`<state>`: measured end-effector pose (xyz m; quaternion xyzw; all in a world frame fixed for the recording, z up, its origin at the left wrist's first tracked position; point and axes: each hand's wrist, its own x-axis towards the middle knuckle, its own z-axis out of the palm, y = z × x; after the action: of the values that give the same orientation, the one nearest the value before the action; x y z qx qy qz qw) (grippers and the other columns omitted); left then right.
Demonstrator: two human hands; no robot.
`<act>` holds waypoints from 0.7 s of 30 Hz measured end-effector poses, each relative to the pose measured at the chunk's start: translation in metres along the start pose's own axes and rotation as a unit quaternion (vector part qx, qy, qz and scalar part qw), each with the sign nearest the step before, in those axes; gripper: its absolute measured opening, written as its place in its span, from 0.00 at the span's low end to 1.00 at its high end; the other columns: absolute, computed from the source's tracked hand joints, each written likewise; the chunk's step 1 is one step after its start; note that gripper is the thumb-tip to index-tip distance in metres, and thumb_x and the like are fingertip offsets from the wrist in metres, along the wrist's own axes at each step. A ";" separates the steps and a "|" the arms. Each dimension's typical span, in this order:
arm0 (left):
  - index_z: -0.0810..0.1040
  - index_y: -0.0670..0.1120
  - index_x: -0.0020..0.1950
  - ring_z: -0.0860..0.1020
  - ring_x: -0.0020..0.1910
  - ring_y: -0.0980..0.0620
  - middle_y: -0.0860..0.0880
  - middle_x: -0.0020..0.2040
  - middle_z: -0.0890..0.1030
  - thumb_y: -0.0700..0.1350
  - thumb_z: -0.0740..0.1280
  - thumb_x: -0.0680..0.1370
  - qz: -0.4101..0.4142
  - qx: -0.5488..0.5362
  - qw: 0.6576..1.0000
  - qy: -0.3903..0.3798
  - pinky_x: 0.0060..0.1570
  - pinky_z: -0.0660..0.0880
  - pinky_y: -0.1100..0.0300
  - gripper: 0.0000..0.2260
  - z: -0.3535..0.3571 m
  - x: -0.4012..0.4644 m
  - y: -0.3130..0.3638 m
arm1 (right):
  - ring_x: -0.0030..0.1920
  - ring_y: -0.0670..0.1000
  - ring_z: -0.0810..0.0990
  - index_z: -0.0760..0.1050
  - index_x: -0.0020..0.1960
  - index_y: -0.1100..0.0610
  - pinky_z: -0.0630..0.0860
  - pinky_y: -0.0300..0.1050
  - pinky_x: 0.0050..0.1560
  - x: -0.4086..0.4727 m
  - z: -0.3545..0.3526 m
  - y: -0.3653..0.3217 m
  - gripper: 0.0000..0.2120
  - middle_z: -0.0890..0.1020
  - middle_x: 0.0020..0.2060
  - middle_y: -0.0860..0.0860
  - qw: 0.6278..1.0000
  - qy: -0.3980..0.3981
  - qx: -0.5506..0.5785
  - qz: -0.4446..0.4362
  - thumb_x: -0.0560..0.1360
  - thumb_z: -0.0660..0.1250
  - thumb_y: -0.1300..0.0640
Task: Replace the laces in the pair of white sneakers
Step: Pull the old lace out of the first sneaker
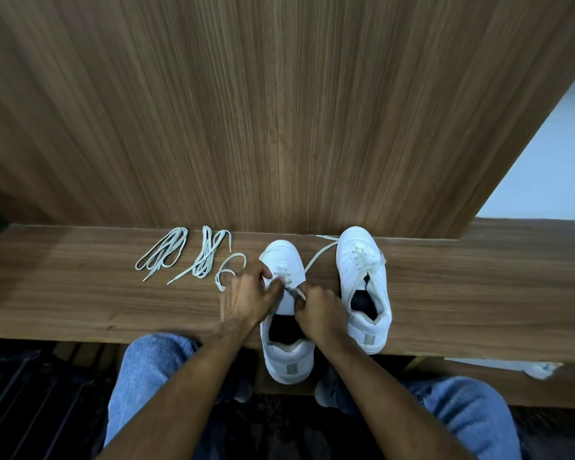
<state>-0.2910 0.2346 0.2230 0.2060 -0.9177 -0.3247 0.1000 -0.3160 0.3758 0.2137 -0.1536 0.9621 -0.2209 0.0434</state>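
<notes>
Two white sneakers stand on a wooden shelf (80, 303), toes pointing away from me. The left sneaker (287, 356) overhangs the front edge with its heel. My left hand (249, 295) rests on its left side, fingers curled at the lace over the eyelets. My right hand (319, 310) pinches the lace (319, 257) at the tongue; one end of it trails off to the right and back, the other loops out left. The right sneaker (362, 280) stands laced beside it. Two bundled spare laces (165, 252) (210, 252) lie to the left.
A wood-grain wall panel (279, 111) rises right behind the shelf. My knees in blue jeans (146, 366) are below the shelf's front edge. A dark ribbed mat (24, 403) lies on the floor at lower left. A pale wall shows at the right.
</notes>
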 end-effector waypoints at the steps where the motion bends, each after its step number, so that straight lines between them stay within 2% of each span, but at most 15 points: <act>1: 0.71 0.54 0.46 0.79 0.47 0.44 0.51 0.44 0.81 0.60 0.67 0.72 -0.004 0.042 0.998 -0.039 0.44 0.74 0.53 0.12 0.004 -0.005 0.000 | 0.52 0.61 0.80 0.75 0.57 0.54 0.75 0.50 0.48 0.000 -0.003 0.001 0.11 0.82 0.50 0.57 1.000 -0.012 -0.024 -0.016 0.78 0.58 0.53; 4: 0.74 0.52 0.49 0.78 0.52 0.41 0.46 0.52 0.82 0.56 0.65 0.75 -0.015 0.095 0.994 -0.055 0.46 0.71 0.54 0.09 0.011 -0.016 0.002 | 0.53 0.59 0.81 0.77 0.53 0.55 0.70 0.55 0.60 0.002 -0.012 0.008 0.19 0.83 0.49 0.57 0.978 -0.039 -0.175 -0.105 0.80 0.54 0.44; 6: 0.76 0.51 0.51 0.78 0.53 0.38 0.43 0.52 0.82 0.55 0.64 0.75 -0.046 0.089 0.994 -0.036 0.48 0.73 0.53 0.10 0.012 -0.019 0.003 | 0.58 0.57 0.79 0.80 0.51 0.57 0.54 0.62 0.71 0.004 -0.018 0.021 0.31 0.83 0.49 0.58 0.954 -0.077 -0.265 -0.119 0.80 0.47 0.36; 7: 0.77 0.50 0.51 0.78 0.53 0.38 0.42 0.52 0.82 0.55 0.64 0.75 -0.060 0.088 0.994 -0.033 0.48 0.73 0.52 0.11 0.012 -0.019 0.003 | 0.62 0.56 0.76 0.81 0.51 0.57 0.46 0.64 0.73 0.005 -0.020 0.029 0.37 0.83 0.50 0.59 0.947 -0.100 -0.285 -0.111 0.78 0.43 0.32; 9: 0.79 0.50 0.51 0.78 0.53 0.38 0.42 0.51 0.82 0.55 0.64 0.74 -0.073 0.089 0.993 -0.033 0.48 0.73 0.52 0.12 0.012 -0.018 0.002 | 0.67 0.54 0.71 0.83 0.48 0.56 0.37 0.65 0.72 0.010 -0.024 0.044 0.48 0.84 0.51 0.58 0.938 -0.128 -0.303 -0.112 0.72 0.35 0.25; 12: 0.79 0.51 0.51 0.78 0.53 0.38 0.42 0.51 0.82 0.56 0.64 0.74 -0.088 0.080 0.992 -0.031 0.48 0.74 0.52 0.12 0.011 -0.017 0.002 | 0.70 0.50 0.68 0.84 0.45 0.55 0.35 0.63 0.72 0.015 -0.026 0.058 0.55 0.83 0.53 0.56 0.926 -0.124 -0.321 -0.153 0.66 0.26 0.23; 15: 0.80 0.51 0.52 0.78 0.54 0.38 0.42 0.52 0.81 0.57 0.65 0.75 -0.097 0.073 0.992 -0.031 0.49 0.73 0.53 0.13 0.010 -0.017 0.002 | 0.70 0.46 0.68 0.83 0.48 0.54 0.36 0.60 0.74 0.016 -0.029 0.075 0.56 0.82 0.55 0.53 0.920 -0.107 -0.331 -0.178 0.66 0.21 0.26; 17: 0.80 0.51 0.52 0.78 0.54 0.38 0.42 0.52 0.81 0.56 0.65 0.75 -0.100 0.066 0.992 -0.032 0.48 0.73 0.53 0.12 0.009 -0.019 0.003 | 0.72 0.45 0.65 0.82 0.53 0.52 0.35 0.59 0.74 0.015 -0.034 0.086 0.54 0.80 0.61 0.51 0.908 -0.124 -0.355 -0.183 0.68 0.21 0.29; 20: 0.80 0.51 0.51 0.78 0.54 0.38 0.42 0.52 0.82 0.56 0.66 0.75 -0.100 0.059 0.993 -0.030 0.47 0.72 0.54 0.11 0.009 -0.019 0.003 | 0.75 0.43 0.58 0.80 0.59 0.51 0.30 0.57 0.74 0.012 -0.043 0.098 0.36 0.74 0.68 0.49 0.901 -0.161 -0.369 -0.160 0.78 0.37 0.34; 21: 0.80 0.51 0.50 0.78 0.53 0.38 0.42 0.51 0.82 0.56 0.66 0.75 -0.101 0.056 0.993 -0.029 0.47 0.72 0.54 0.11 0.008 -0.020 0.003 | 0.75 0.43 0.57 0.80 0.59 0.50 0.30 0.56 0.73 0.012 -0.045 0.100 0.34 0.73 0.69 0.49 0.901 -0.163 -0.369 -0.157 0.79 0.40 0.35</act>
<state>-0.2767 0.2502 0.2174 0.2932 -0.9114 -0.2873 0.0287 -0.3617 0.4763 0.2105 -0.3416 0.9176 0.1746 0.1041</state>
